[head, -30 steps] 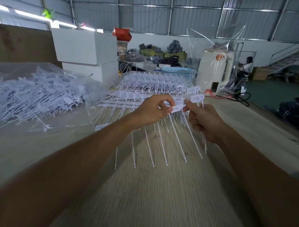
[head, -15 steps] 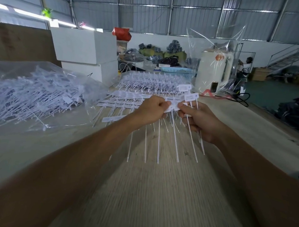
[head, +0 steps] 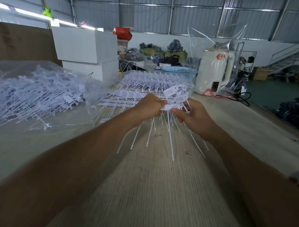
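Observation:
Both my hands are raised over the wooden table (head: 147, 193), each gripping one end of a strip of white plastic tag ties (head: 171, 107). My left hand (head: 150, 106) is closed around the strip's left part. My right hand (head: 192, 115) pinches the right part and also holds several separate tags whose flat heads (head: 171, 91) stick up above the fingers. The ties' thin tails (head: 170, 140) hang down and fan out below both hands.
A clear bag of loose tag ties (head: 32, 95) lies at the left. More strips of ties (head: 121, 95) and a further heap (head: 153, 81) lie behind my hands. White boxes (head: 84, 45), a blue basket (head: 178, 71) and a wrapped white kettle (head: 214, 72) stand at the back.
My hands have drawn closer together and shifted slightly, and the tails now hang more bunched. More tag heads stand up above my right hand.

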Demonstrator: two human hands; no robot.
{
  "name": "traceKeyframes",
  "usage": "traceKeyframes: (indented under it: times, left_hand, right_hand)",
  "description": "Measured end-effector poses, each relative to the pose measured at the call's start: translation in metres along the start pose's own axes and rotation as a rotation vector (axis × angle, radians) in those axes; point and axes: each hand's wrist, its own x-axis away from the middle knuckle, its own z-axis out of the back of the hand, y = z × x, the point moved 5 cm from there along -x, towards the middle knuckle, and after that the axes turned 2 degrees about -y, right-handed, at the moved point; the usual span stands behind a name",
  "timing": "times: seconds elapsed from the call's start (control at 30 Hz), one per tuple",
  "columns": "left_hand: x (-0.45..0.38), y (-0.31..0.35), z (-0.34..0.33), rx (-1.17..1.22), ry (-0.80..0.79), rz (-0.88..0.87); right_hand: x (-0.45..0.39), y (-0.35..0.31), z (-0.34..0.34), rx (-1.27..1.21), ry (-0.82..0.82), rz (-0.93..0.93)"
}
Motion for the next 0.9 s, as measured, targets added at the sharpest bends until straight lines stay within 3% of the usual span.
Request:
traceKeyframes:
  times: [0.2,0.37,0.63,0.83,0.9]
  left_hand:
    - [0.000,0.000,0.001,0.008,-0.011,0.016]
    - [0.001,-0.002,0.000,0.053,-0.046,0.032]
    - [0.002,-0.002,0.002,0.099,-0.064,-0.043]
    - [-0.003,0.003,-0.003,-0.113,0.001,-0.153]
    - [-0.002,0.005,-0.003,-0.148,-0.005,-0.182]
  right_hand:
    - [-0.001,-0.002,-0.002,0.235,0.080,0.143]
    - [-0.001,-0.002,-0.004,0.444,0.038,0.233]
    - [-0.002,0.018,0.006,0.188,0.183,-0.048]
    - [-0.002,0.024,0.003,0.182,0.163,-0.171]
    - [-0.004,0.025,0.003,0.072,0.263,-0.230]
